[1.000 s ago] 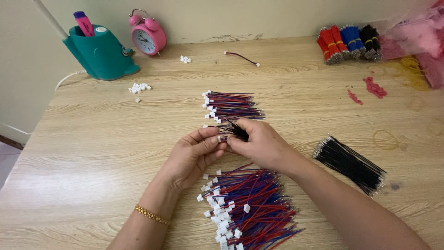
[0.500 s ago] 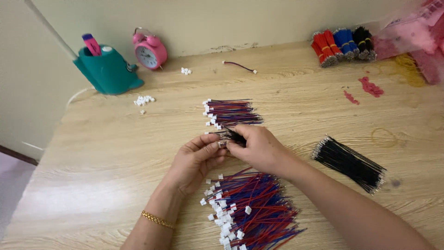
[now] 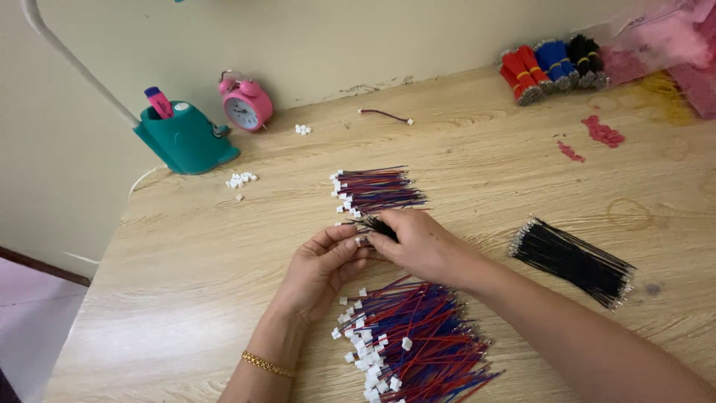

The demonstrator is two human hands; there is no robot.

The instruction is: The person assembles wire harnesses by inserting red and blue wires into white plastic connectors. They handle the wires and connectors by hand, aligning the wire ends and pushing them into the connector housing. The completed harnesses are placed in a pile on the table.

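My left hand [image 3: 322, 270] and my right hand [image 3: 418, 240] meet over the middle of the wooden table [image 3: 186, 254]. Between their fingertips they pinch a thin black wire with a small white connector [image 3: 371, 227]. Just beyond the hands lies a neat bundle of red and blue wires with white connectors [image 3: 377, 190]. Below the hands spreads a larger loose pile of the same red and blue wires [image 3: 418, 343]. A gold bracelet [image 3: 266, 365] circles my left wrist.
A bundle of black wires [image 3: 574, 261] lies at the right. Red, blue and black wire bunches [image 3: 550, 66] sit at the back right, near pink bags [image 3: 682, 45]. A teal holder [image 3: 183, 138], a pink alarm clock [image 3: 245, 104] and loose white connectors [image 3: 240, 180] are back left.
The view has shifted slightly, so the table items sit lower and further right in the frame. The hands stay together on the wire with only small finger movement.
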